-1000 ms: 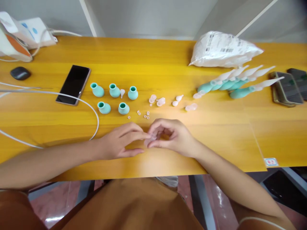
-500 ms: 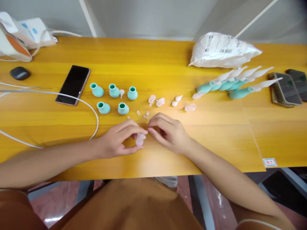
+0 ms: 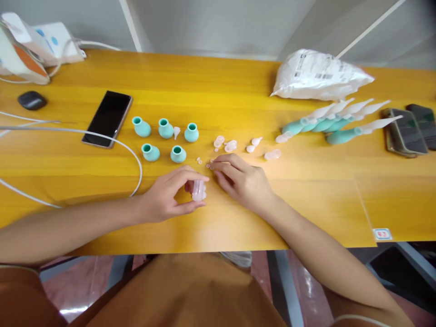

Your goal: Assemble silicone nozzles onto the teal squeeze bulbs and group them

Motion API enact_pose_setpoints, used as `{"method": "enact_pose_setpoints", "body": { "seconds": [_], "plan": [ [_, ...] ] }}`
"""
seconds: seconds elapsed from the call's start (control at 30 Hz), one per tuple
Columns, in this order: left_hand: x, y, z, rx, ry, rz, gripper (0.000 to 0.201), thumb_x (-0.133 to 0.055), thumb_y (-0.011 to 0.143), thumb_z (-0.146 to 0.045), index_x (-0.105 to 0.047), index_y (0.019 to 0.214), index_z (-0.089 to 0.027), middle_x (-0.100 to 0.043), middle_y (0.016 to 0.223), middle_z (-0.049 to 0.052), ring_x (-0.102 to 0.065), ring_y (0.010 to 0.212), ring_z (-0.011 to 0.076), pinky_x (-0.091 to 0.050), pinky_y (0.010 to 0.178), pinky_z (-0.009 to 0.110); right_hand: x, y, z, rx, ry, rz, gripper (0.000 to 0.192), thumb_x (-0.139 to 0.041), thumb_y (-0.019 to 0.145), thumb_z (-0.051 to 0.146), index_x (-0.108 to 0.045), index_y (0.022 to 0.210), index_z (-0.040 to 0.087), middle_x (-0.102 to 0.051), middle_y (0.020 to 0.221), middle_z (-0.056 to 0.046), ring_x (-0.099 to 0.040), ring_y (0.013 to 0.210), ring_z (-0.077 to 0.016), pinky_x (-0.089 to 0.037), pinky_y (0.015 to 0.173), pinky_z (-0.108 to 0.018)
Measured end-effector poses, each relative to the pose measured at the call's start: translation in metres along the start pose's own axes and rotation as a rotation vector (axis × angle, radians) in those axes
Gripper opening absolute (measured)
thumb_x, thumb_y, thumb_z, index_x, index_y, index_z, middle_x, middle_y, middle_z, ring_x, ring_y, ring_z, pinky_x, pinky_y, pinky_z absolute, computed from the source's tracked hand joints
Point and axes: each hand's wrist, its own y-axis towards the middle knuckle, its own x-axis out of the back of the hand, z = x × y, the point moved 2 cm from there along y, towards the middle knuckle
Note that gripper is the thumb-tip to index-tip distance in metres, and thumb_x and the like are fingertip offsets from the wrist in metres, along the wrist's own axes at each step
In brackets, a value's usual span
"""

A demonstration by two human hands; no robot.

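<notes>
My left hand [image 3: 166,194] is closed around a translucent pinkish plastic piece [image 3: 198,190], gripped between thumb and fingers above the table. My right hand [image 3: 243,182] has its fingertips drawn together on the tabletop, right at a few tiny translucent rings [image 3: 208,166]. Those fingertips partly cover the rings, so whether one is pinched is hidden. Just beyond lie more translucent pieces [image 3: 230,146], several in a loose row. Several turquoise bulbs [image 3: 178,154] with open mouths stand to the left, and a small white nozzle [image 3: 176,132] lies among them.
Turquoise bulbs with long white nozzles [image 3: 344,135] lie at the right, below a white plastic parcel [image 3: 320,75]. Phones [image 3: 405,131] rest at the far right, another phone [image 3: 108,119] at left. A white cable [image 3: 136,156] loops near my left forearm; a black mouse [image 3: 32,100] sits farther left.
My right hand has moved forward from beside my left hand to the tiny rings. The plastic piece in my left hand has turned more upright.
</notes>
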Motion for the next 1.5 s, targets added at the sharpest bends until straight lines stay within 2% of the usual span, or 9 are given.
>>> {"method": "enact_pose_setpoints", "body": {
  "seconds": [0.23,0.63,0.83,0.93,1.1,1.33,1.43,1.5],
  "plan": [
    [0.0,0.0,0.0,-0.002,-0.02,-0.007,0.037,-0.081,0.106,-0.034,-0.066,0.139,-0.025,-0.077,0.108,0.004,-0.074,0.092,0.0181,-0.063,0.086,0.031,-0.005,0.001,-0.003,-0.016,-0.137,0.009,0.028,-0.057,0.117,0.02,-0.075,0.137,0.022,-0.083,0.124,-0.009,-0.081,0.091,-0.0185,-0.05,0.058,-0.032],
    [0.0,0.002,0.002,-0.018,0.028,0.033,0.041,-0.075,0.111,-0.04,-0.064,0.148,-0.026,-0.073,0.113,0.006,-0.07,0.092,0.0178,-0.063,0.086,0.03,-0.005,0.003,-0.005,-0.019,-0.052,0.011,0.019,-0.056,0.119,0.025,-0.075,0.122,0.022,-0.085,0.123,-0.007,-0.082,0.095,-0.0179,-0.057,0.068,-0.033],
    [0.0,0.002,0.001,-0.027,0.006,0.017,0.041,-0.077,0.11,-0.037,-0.064,0.148,-0.026,-0.073,0.113,0.005,-0.07,0.092,0.0168,-0.062,0.086,0.029,-0.006,0.003,-0.003,-0.046,-0.074,-0.032,0.013,-0.061,0.117,0.026,-0.073,0.12,0.021,-0.084,0.12,-0.008,-0.081,0.093,-0.0196,-0.053,0.063,-0.033],
    [0.0,0.001,0.002,-0.016,0.018,0.023,0.042,-0.079,0.109,-0.038,-0.065,0.147,-0.026,-0.074,0.114,0.005,-0.071,0.093,0.0166,-0.063,0.087,0.028,-0.007,0.003,-0.004,-0.091,-0.127,-0.037,0.016,-0.064,0.116,0.031,-0.074,0.12,0.02,-0.081,0.117,-0.012,-0.079,0.093,-0.0228,-0.051,0.06,-0.033],
    [-0.001,0.0,0.003,0.008,0.036,0.023,0.042,-0.08,0.108,-0.033,-0.066,0.147,-0.026,-0.075,0.115,0.005,-0.073,0.094,0.0175,-0.064,0.09,0.031,-0.008,0.004,-0.003,-0.076,-0.155,-0.027,0.018,-0.062,0.116,0.032,-0.076,0.115,0.021,-0.079,0.112,-0.012,-0.078,0.088,-0.0221,-0.052,0.06,-0.032],
    [-0.002,-0.002,0.002,0.024,0.037,0.013,0.044,-0.08,0.106,-0.019,-0.067,0.147,-0.026,-0.078,0.12,0.004,-0.076,0.099,0.0157,-0.064,0.097,0.028,-0.001,0.005,-0.006,-0.087,-0.005,-0.098,0.012,-0.065,0.112,0.024,-0.076,0.11,0.02,-0.078,0.107,-0.012,-0.078,0.089,-0.0232,-0.06,0.067,-0.034],
    [-0.002,-0.001,0.001,0.025,0.034,0.005,0.044,-0.081,0.105,-0.019,-0.067,0.147,-0.025,-0.08,0.118,0.004,-0.078,0.099,0.0161,-0.065,0.098,0.029,0.006,0.005,-0.007,-0.084,0.11,-0.167,0.011,-0.066,0.11,0.022,-0.077,0.11,0.023,-0.078,0.102,-0.01,-0.073,0.079,-0.0207,-0.061,0.068,-0.036],
    [-0.002,-0.001,0.001,0.027,0.021,-0.002,0.044,-0.08,0.106,-0.02,-0.067,0.148,-0.025,-0.082,0.118,0.005,-0.08,0.101,0.0167,-0.065,0.097,0.029,0.011,0.006,-0.005,-0.086,0.188,-0.205,0.009,-0.068,0.109,0.023,-0.077,0.108,0.024,-0.077,0.098,-0.008,-0.065,0.066,-0.0166,-0.058,0.064,-0.035]
  ]
}}
